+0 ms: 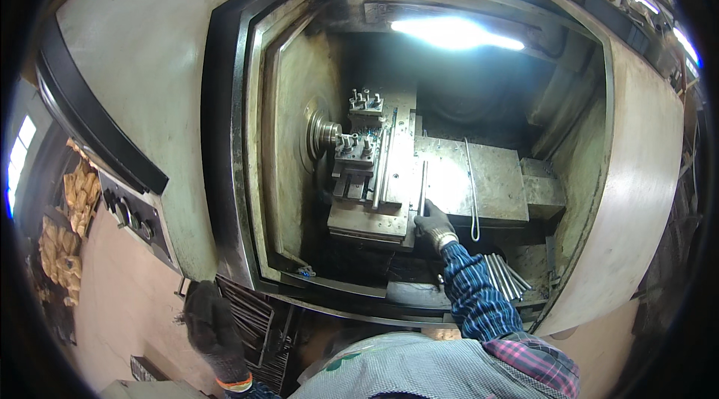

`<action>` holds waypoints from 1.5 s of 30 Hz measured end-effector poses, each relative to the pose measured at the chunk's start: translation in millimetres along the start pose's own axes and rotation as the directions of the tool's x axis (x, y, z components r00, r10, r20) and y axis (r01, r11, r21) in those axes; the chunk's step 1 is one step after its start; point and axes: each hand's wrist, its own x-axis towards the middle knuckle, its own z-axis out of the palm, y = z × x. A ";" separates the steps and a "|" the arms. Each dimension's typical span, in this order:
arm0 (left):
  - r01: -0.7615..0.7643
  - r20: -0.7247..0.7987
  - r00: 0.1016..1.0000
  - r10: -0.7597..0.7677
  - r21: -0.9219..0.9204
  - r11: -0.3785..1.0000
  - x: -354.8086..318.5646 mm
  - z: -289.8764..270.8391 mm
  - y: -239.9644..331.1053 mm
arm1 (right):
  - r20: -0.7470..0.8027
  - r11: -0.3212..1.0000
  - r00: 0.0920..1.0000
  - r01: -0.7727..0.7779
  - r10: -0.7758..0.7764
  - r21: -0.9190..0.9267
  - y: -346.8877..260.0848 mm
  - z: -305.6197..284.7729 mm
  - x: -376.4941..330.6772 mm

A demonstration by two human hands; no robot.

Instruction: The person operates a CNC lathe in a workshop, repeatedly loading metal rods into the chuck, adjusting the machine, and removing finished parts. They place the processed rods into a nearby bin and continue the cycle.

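Observation:
My right hand (435, 225), in a grey work glove, reaches into a lathe and is closed round the near end of a slim metal rod (425, 180). That rod points away from me over the metal slide. To its left, another long bar (386, 167) lies beside the bolted tool holder (355, 146). The spindle chuck (326, 135) faces the tool holder from the left wall. Outside the machine, my left hand (213, 324), in a dark glove, is stretched out by the lower front corner. Its fingers look extended, and nothing shows in them.
Several metal rods (506, 277) lie at the lower right inside the lathe. A pale looped hose (472, 197) hangs over the slide. More long bars (251, 317) sit in a rack below the front edge. A control panel (129, 215) with knobs is at the left.

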 end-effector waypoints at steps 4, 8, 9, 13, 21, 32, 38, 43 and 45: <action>0.115 0.112 0.990 -0.083 -0.319 0.941 16.4 34.7 15.4 | 0.079 0.765 0.969 0.132 -0.233 0.631 34.2 -7.9 -37.0; -0.020 0.248 0.962 0.115 -0.356 0.934 39.9 62.2 22.3 | 0.308 0.616 0.951 -0.264 0.036 0.743 -16.6 -28.5 -126.3; -0.037 0.279 0.948 0.152 -0.379 0.924 44.9 70.3 26.0 | 0.274 0.611 0.962 -0.226 0.016 0.759 4.5 -20.3 -128.3; -0.173 0.295 0.896 0.333 -0.459 0.871 61.3 95.1 42.0 | 0.109 0.718 0.994 -0.059 -0.023 0.694 -1.2 -21.0 -174.7; -0.215 0.310 0.814 0.492 -0.625 0.750 65.9 141.9 61.0 | -0.099 0.815 0.994 0.090 -0.040 0.572 -2.4 -30.5 -221.6; -0.462 0.373 0.514 0.773 -0.639 0.615 57.0 171.2 100.8 | -0.282 0.748 0.699 0.557 -0.657 -0.362 -45.7 -30.4 -238.8; -0.346 0.810 0.129 0.573 -0.505 0.791 48.0 183.9 66.9 | -0.213 0.507 0.527 0.512 -0.823 -0.693 -87.0 -30.2 -224.9; -0.070 0.729 0.403 0.553 -0.578 0.813 66.6 179.0 33.2 | -0.617 0.893 0.757 0.408 -0.214 0.191 -102.2 -27.7 -224.1; 0.012 0.801 0.353 0.484 -0.521 0.853 71.8 177.9 38.4 | -0.265 0.734 0.925 0.379 -0.273 0.564 -130.8 -14.9 -229.3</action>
